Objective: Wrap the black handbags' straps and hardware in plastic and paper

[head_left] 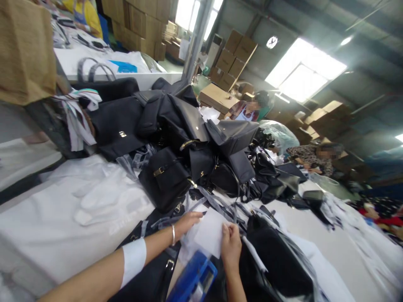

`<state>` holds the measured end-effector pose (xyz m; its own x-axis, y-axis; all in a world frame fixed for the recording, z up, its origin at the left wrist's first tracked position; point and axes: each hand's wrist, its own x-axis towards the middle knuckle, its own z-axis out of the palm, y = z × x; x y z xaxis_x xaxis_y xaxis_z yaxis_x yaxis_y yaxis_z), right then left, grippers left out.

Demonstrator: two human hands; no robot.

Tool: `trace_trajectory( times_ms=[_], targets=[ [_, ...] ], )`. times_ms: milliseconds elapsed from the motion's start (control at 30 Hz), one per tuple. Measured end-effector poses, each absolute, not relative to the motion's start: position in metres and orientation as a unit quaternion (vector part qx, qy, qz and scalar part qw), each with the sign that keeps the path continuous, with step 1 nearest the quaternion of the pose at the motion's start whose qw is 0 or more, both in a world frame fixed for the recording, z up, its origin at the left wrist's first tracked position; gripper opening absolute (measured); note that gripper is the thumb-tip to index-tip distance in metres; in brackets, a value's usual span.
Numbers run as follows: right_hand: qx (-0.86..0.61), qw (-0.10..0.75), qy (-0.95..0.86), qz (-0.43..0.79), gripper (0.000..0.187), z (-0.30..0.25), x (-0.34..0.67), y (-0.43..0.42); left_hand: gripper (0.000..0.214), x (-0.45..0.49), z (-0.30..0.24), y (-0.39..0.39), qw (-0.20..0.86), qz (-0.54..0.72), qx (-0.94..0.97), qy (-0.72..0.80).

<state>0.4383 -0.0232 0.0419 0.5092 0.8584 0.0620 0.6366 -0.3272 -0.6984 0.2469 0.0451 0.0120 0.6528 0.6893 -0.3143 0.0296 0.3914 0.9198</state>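
A white paper sheet (210, 231) is between my two hands, over the black bags and clear plastic strips. My left hand (188, 223), with a bangle at the wrist, has its fingers closed at the sheet's upper left edge; a small dark bit shows at the fingertips. On the right edge, the curled fingers of my right hand (231, 241) grip the sheet. Just below it stands a blue tape dispenser (195, 277). A black bag (277, 251) wrapped partly in plastic lies right of my right hand.
Black handbags with gold clasps (165, 174) are piled across the table ahead. White plastic wrapping (94, 201) covers the left side. A brown paper bag (27, 50) and striped ribbons (75, 113) are at far left. Other people sit beyond the pile, among cardboard boxes (217, 98).
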Motion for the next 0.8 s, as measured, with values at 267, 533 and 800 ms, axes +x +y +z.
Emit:
trace_trajectory(
  times_ms=[267, 533, 800],
  targets=[
    [-0.691, 0.384, -0.535, 0.298, 0.032, 0.058, 0.271, -0.024, 0.048, 0.116, 0.051, -0.013, 0.865, 0.288, 0.209, 0.353],
    [-0.683, 0.225, -0.533, 0.445, 0.025, -0.004, 0.203, -0.079, 0.035, -0.033, 0.046, -0.052, 0.612, 0.409, 0.340, 0.585],
    [-0.708, 0.211, -0.557, 0.381, 0.045, -0.003, 0.147, -0.078, 0.042, -0.043, 0.036, -0.071, 0.612, 0.432, 0.340, 0.569]
  ],
)
